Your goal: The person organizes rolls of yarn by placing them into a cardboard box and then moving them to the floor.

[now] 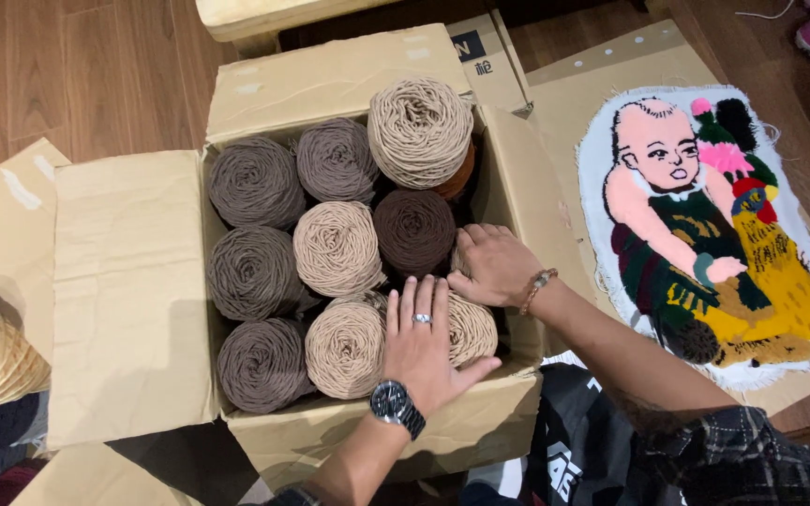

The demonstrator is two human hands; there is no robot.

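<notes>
Hands flat, unclenched: left hand [421, 349], right hand [493, 265] pressing beige yarn ball [470, 330], axis upright, in cardboard box [133, 290].

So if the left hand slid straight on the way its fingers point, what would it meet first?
The left hand lies flat on beige yarn balls, fingers pointing up the open cardboard box. Straight ahead, it would probably first meet the dark brown yarn ball, though depth is unclear.

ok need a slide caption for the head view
Left hand and right hand press on beige yarn balls in a cardboard box, tufted rug alongside.
</notes>
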